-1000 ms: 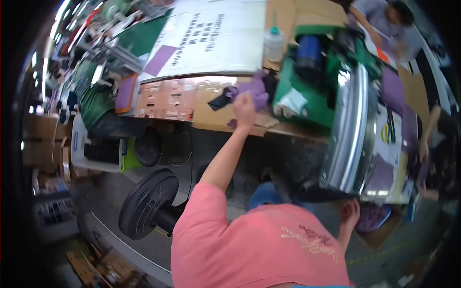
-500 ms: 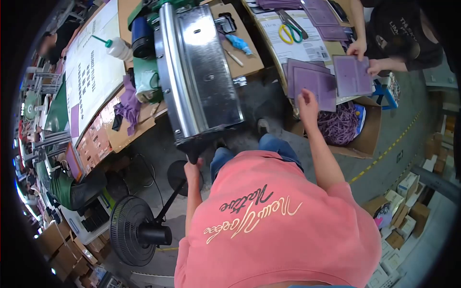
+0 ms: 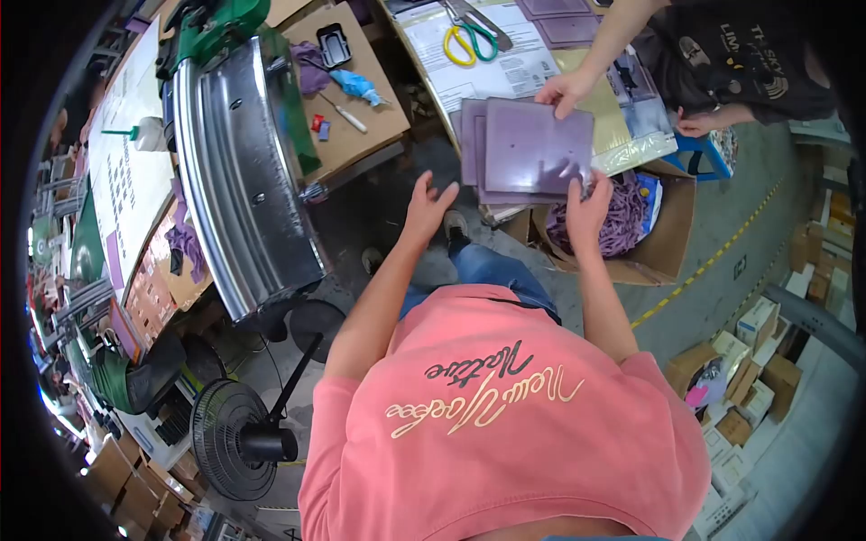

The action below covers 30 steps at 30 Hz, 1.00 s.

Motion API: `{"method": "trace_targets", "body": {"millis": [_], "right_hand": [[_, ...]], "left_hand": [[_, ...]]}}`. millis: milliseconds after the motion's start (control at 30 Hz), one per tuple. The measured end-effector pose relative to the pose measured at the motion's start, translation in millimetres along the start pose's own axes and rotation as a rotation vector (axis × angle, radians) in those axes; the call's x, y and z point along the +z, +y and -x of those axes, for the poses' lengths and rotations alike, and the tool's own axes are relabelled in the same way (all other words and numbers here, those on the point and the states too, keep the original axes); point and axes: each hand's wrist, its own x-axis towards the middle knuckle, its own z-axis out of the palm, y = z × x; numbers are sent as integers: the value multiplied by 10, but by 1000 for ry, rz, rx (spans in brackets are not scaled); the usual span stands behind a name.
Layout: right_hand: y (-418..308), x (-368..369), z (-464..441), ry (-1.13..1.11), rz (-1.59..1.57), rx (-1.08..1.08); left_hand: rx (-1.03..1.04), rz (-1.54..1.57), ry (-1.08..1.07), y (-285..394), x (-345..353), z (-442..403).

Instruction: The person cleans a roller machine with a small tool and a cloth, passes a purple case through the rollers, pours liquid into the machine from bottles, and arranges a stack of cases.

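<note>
A stack of thin purple sheets (image 3: 532, 149) lies at the near edge of the right-hand table, a shiny one on top. My right hand (image 3: 588, 212) is at that top sheet's lower right corner, thumb and fingers closed on it. To the left of the stack, my left hand (image 3: 428, 212) hangs in the air with its fingers apart and nothing in it. A co-worker's hand (image 3: 568, 88) rests on the top edge of the same sheet. The co-worker's other hand (image 3: 708, 122) is off to the right.
A metal roller machine (image 3: 244, 171) stands on my left. Scissors (image 3: 471, 41) lie on the table beyond the sheets. Below the table's edge, a cardboard box (image 3: 672, 239) holds purple scraps. A black fan (image 3: 236, 442) stands behind me at the left.
My left hand has left the machine's edge and moved toward the sheets. My right hand has come to the top sheet's corner. The co-worker's sheet now lies on the stack; the view has turned right.
</note>
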Motion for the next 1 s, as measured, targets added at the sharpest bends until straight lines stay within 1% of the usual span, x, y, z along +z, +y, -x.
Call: {"method": "trace_targets", "body": {"millis": [100, 167, 233, 267, 367, 533, 667, 700, 833, 900, 1000], "right_hand": [[304, 213, -347, 56, 11, 38], [438, 325, -473, -154, -245, 372], [484, 401, -469, -226, -202, 345], [512, 434, -464, -227, -198, 354], [503, 494, -399, -163, -276, 384], [219, 376, -433, -250, -366, 474], [108, 411, -384, -339, -498, 469], [76, 424, -371, -339, -502, 469], [-45, 474, -311, -426, -539, 465], [-80, 444, -296, -443, -559, 481], [-167, 406, -444, -496, -627, 493]], "left_hand": [[-60, 5, 41, 112, 242, -421], [-89, 50, -36, 175, 314, -619], [-123, 93, -114, 229, 370, -693], [-130, 89, -118, 233, 407, -689], [-161, 57, -79, 258, 476, -649], [-179, 18, -11, 337, 498, -608], [-310, 164, -16, 301, 326, -553], [-309, 161, -13, 320, 286, -517], [-491, 427, -144, 401, 127, -269], [-456, 465, -153, 360, 91, -176], [-306, 584, -173, 302, 29, -113]]}}
